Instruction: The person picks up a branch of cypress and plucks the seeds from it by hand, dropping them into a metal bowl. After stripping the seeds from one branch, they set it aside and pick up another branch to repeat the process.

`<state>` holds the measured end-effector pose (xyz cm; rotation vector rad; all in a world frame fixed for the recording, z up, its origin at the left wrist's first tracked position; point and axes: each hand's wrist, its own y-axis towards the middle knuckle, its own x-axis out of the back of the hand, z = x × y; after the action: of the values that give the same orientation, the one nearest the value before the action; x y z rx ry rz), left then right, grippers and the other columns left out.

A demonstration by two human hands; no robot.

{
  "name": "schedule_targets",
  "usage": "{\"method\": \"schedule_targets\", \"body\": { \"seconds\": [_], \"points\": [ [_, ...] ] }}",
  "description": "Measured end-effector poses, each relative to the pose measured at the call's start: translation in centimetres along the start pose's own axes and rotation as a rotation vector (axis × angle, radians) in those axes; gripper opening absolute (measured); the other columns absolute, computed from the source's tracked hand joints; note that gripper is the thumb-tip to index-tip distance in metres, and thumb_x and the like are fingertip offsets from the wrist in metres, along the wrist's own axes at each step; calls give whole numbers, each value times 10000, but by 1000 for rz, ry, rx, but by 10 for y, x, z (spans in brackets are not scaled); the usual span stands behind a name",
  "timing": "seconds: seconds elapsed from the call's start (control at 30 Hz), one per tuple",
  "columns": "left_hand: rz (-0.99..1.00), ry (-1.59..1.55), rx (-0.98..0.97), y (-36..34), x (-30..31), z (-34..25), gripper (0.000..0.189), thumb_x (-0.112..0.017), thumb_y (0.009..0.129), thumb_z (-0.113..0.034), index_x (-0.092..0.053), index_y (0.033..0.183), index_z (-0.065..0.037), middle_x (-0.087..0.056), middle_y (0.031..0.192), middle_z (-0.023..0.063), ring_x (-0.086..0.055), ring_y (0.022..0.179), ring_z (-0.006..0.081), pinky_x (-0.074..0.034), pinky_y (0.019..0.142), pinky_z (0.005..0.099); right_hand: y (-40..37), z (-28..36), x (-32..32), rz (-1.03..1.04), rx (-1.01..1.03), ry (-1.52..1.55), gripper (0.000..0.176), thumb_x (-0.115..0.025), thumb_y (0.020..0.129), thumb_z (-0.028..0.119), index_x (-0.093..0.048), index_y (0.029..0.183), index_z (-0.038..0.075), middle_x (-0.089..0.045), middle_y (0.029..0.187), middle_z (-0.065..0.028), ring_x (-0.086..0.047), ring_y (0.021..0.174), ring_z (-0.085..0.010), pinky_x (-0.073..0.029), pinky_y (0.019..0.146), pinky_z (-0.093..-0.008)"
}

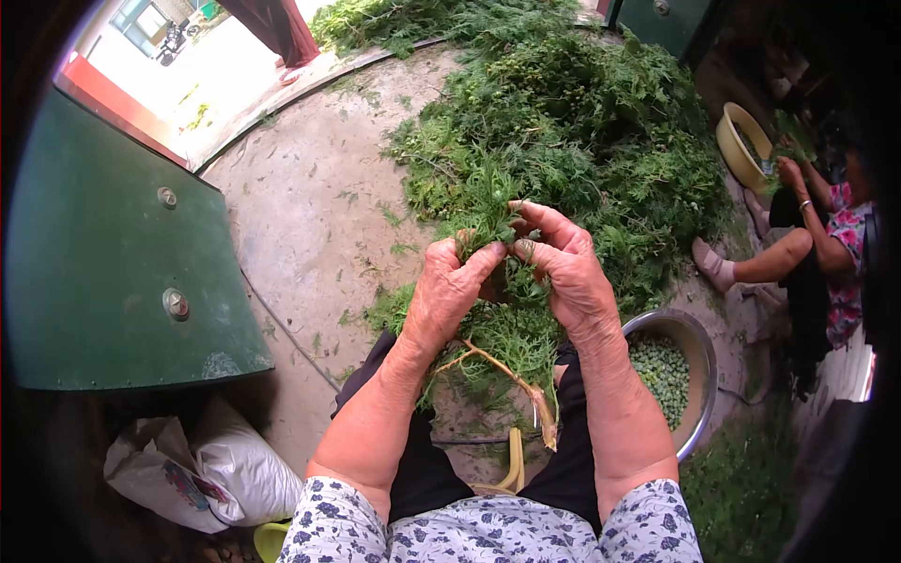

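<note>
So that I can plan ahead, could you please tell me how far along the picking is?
Partway, I would judge: the metal basin holds many small green pieces. In hand, the left hand and right hand pinch a leafy sprig. Apparently left is the large heap of greenery ahead.

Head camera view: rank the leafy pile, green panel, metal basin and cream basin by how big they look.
1. Leafy pile
2. Green panel
3. Metal basin
4. Cream basin, sitting farther away

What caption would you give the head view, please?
Both hands hold a leafy green sprig, with a heap of greenery ahead and a metal basin of green berries alongside.
</note>
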<state>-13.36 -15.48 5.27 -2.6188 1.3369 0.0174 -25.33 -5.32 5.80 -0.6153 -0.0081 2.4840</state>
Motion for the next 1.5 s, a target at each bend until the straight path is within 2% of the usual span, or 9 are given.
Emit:
{"method": "schedule_targets", "body": {
  "seconds": [0.43,0.53,0.6,0.73,0.83,1.13,1.3,1.4,1.5],
  "points": [
    [4,220,-19,1,0,5,218,-576,872,-213,-624,871,0,-585,702,-3,-540,612,72,-457,545,235,3,-5,1,-19,350,-694,164,-653,755,58,-637,905,-6,-580,771,-7,-548,724,-110,-435,672,-240],
    [20,156,-81,-2,-2,-7,210,-593,862,-220,-629,834,-15,-560,673,-21,-473,583,61,-403,531,236,1,-9,-2,-57,264,-442,146,-652,777,68,-623,894,-14,-547,675,4,-537,658,-105,-421,598,-231],
    [-2,149,-62,-4,-1,-9,194,-599,854,-198,-628,855,-6,-543,658,-22,-457,592,55,-390,538,233,-2,-2,-4,-91,-134,63,118,-640,807,78,-601,871,-13,-525,644,10,-497,599,-77,-381,524,-220],
    [-45,240,-229,-2,3,-2,166,-628,837,-173,-640,845,-8,-554,654,-17,-466,580,52,-401,532,229,6,-14,12,94,-74,481,122,-598,866,127,-571,884,10,-547,724,-8,-486,609,-73,-365,510,-211],
    [-81,-76,28,-4,-1,-7,158,-645,832,-172,-645,818,-14,-578,662,-10,-505,560,64,-435,516,236,8,-7,16,59,-46,516,138,-574,882,150,-559,930,21,-573,793,-48,-528,674,-110,-399,551,-224],
    [-116,-59,-2,-1,1,-2,162,-648,836,-181,-645,789,-26,-580,633,-19,-503,545,47,-412,480,222,6,12,18,96,47,421,123,-561,887,139,-569,940,28,-602,808,-67,-568,673,-124,-420,504,-222],
    [-98,85,-23,-2,-3,-3,167,-639,840,-174,-637,765,-25,-574,619,-22,-490,532,40,-401,472,217,-7,13,-9,-27,86,-241,125,-580,880,141,-614,909,24,-536,628,26,-471,507,-40,-354,455,-170],
    [-85,118,-18,0,-3,3,160,-631,845,-163,-635,769,-23,-568,612,-23,-491,517,45,-402,464,220,-2,7,-7,-24,-36,245,164,-549,899,159,-594,948,10,-563,687,-6,-490,527,-54,-370,461,-173],
    [-95,24,-3,-1,-4,0,151,-623,847,-150,-633,768,-21,-561,599,-25,-491,506,48,-397,453,222,1,7,3,44,-31,260,180,-528,909,156,-573,986,0,-563,751,-24,-528,584,-72,-399,472,-188]
  ]
}}
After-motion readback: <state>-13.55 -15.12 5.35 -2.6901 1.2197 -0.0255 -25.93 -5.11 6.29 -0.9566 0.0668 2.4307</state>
